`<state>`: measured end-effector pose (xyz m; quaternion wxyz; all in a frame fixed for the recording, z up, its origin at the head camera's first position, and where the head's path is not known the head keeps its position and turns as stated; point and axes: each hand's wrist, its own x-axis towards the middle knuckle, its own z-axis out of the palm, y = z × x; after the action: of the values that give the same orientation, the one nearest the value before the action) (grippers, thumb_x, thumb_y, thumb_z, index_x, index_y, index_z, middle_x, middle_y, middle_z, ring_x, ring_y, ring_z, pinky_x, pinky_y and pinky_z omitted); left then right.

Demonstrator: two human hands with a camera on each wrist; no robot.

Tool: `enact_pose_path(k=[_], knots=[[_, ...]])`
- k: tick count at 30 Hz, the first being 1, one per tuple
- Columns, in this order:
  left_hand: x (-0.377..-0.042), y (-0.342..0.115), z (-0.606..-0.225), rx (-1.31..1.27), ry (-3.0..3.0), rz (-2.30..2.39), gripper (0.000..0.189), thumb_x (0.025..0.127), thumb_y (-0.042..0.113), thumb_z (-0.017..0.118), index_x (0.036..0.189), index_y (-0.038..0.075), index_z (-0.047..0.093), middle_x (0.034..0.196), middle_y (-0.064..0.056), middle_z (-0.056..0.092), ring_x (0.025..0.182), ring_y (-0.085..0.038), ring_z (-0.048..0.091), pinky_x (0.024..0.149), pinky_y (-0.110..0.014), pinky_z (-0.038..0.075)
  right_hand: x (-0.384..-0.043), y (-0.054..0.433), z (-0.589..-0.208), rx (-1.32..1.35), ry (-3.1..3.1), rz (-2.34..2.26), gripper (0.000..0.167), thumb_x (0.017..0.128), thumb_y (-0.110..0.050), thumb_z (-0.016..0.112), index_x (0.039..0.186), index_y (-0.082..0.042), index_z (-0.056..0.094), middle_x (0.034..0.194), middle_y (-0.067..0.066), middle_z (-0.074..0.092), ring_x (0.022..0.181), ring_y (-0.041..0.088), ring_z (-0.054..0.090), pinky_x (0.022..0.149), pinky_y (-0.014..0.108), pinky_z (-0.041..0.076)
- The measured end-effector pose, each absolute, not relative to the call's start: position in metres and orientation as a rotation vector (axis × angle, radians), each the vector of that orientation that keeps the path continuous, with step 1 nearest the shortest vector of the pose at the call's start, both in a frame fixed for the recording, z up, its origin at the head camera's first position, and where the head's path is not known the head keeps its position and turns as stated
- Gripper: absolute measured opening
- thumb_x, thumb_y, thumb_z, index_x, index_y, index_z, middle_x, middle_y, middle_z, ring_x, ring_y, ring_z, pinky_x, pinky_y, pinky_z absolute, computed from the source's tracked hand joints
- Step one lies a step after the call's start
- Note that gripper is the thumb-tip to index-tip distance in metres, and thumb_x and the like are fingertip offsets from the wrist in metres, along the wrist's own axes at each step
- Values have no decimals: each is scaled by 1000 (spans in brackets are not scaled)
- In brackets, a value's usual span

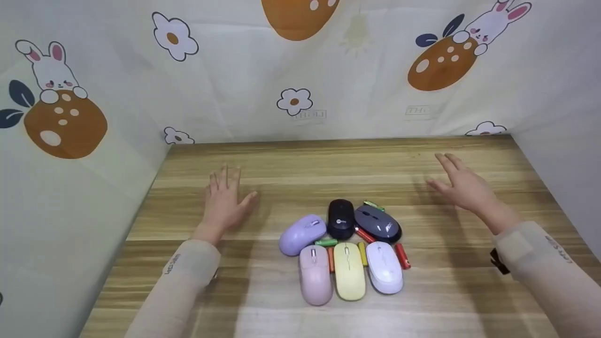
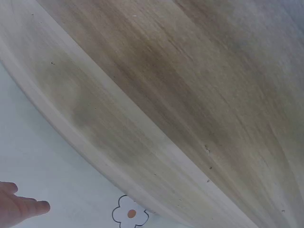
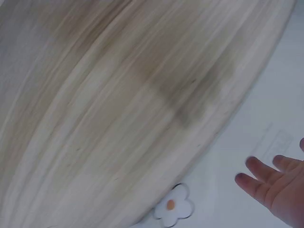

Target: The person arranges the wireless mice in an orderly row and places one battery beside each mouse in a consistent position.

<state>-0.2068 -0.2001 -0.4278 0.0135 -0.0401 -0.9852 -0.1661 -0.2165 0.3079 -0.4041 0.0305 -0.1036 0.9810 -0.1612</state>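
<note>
My left hand [image 1: 223,203] is stretched out over the left part of the table, fingers spread and holding nothing. On the other side my right hand [image 1: 465,186] is also held out with straight fingers, nothing in it. Between them lies a group of computer mice: a purple mouse [image 1: 302,234], a black mouse [image 1: 341,218], a dark grey mouse [image 1: 378,223], a pink mouse [image 1: 315,276], a yellow mouse [image 1: 349,272] and a white mouse [image 1: 385,268]. The purple mouse is nearest to the left hand, the dark grey one to the right.
Among the mice lie several batteries, including a green battery [image 1: 326,242], a red battery [image 1: 402,256] and a yellow battery [image 1: 362,254]. The wooden table [image 1: 281,173] meets a patterned cloth wall [image 1: 235,84] at its back edge. Cloth also rises along both sides.
</note>
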Motion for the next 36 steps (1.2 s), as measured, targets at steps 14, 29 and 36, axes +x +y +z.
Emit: enact_pose_path(k=[14, 29, 36], knots=[[-188, -152, -417, -476, -2995, -639, 43, 84, 19, 62, 125, 6, 54, 123, -20, 54, 109, -38, 54, 89, -50, 44, -183, 230, -425, -678, 2984, -485, 54, 84, -27, 63, 130, -5, 46, 117, 21, 48, 81, 28, 59, 67, 42, 52], [-160, -102, -428, -689, -3150, -675, 42, 82, 23, 66, 120, 8, 59, 110, -17, 58, 96, -33, 59, 81, -46, 49, -165, 200, -449, -750, 2934, -346, 60, 79, -37, 66, 128, -5, 50, 104, 19, 52, 83, 26, 55, 69, 43, 51], [-156, -98, -435, -779, -3111, -595, 42, 79, 20, 67, 118, 6, 60, 101, -14, 58, 85, -27, 59, 76, -40, 51, -165, 196, -450, -708, 2942, -306, 62, 78, -39, 67, 127, -5, 51, 102, 19, 52, 82, 25, 53, 67, 42, 49]])
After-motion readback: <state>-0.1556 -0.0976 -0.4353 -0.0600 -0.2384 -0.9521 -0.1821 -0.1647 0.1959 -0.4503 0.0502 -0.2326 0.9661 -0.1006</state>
